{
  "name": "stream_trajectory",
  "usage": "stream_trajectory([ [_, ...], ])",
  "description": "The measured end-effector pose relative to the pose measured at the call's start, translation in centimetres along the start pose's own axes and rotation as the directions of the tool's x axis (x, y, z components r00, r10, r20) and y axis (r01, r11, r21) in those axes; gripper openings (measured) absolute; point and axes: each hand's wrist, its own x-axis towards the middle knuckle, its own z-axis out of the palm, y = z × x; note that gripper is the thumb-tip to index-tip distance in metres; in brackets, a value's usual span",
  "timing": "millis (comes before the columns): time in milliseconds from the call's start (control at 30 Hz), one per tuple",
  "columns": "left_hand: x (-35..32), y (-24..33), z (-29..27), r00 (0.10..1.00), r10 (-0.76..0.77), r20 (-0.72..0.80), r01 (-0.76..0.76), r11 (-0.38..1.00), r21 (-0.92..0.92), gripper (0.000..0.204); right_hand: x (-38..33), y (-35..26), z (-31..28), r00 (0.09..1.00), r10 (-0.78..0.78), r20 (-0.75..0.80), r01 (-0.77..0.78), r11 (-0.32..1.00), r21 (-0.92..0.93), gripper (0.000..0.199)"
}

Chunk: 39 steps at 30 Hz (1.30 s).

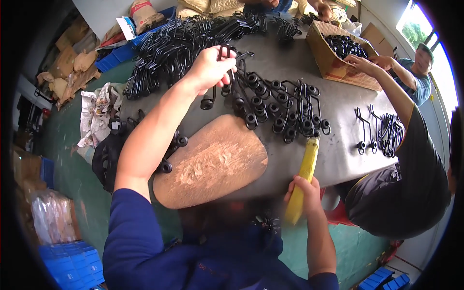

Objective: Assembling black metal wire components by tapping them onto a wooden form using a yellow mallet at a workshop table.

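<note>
My left hand (209, 71) is raised over the table with its fingers closed round a black bent rod (208, 103). A thick black ring sits on the rod's lower end. In my right hand (306, 192), at the table's near edge, is a long yellow bar (309, 159), its tip pointing away from me toward a group of ringed black rods (290, 108). A worn, rounded wooden board (217, 157) lies between my arms, its face rough and chipped. More ringed black rods lie just past the board, close to my left hand.
A big heap of black rods (164, 50) covers the table's far left. At the far right, a person's hands reach to a cardboard box (333, 63) of small black parts. Several ringed rods (389, 133) lie by that person's dark sleeve. Another person's hands show at the far edge.
</note>
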Motion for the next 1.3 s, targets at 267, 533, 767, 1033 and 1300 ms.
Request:
stream_trajectory([
  [267, -15.1, 3.5, 0.1, 0.971, 0.213, 0.111, -0.206, 0.976, -0.066, 0.015, -0.2, 0.6, 0.9, 0.992, -0.094, -0.080, 0.088, 0.994, -0.072, 0.022],
  [533, -19.4, -1.8, 0.8, 0.979, 0.146, 0.141, -0.129, 0.984, -0.125, 0.010, -6.8, -2.3, 7.6, 0.970, -0.222, 0.098, 0.242, 0.919, -0.311, 0.027],
  [767, -19.0, -1.0, -0.8, 0.933, 0.360, 0.029, -0.357, 0.908, 0.217, 0.009, -11.7, -3.4, 12.4, 0.573, -0.775, 0.267, 0.813, 0.497, -0.303, 0.017],
  [1033, -19.0, -1.3, -1.9, 0.934, 0.353, 0.058, -0.356, 0.900, 0.251, 0.018, -7.9, 1.0, 12.4, 0.994, 0.000, 0.113, 0.073, 0.765, -0.639, 0.024],
  [1300, -18.2, -2.6, -2.6, 0.922, 0.385, 0.038, -0.386, 0.904, 0.186, 0.022, -7.9, 4.2, 13.9, 0.957, 0.082, 0.277, 0.206, 0.482, -0.852, 0.027],
])
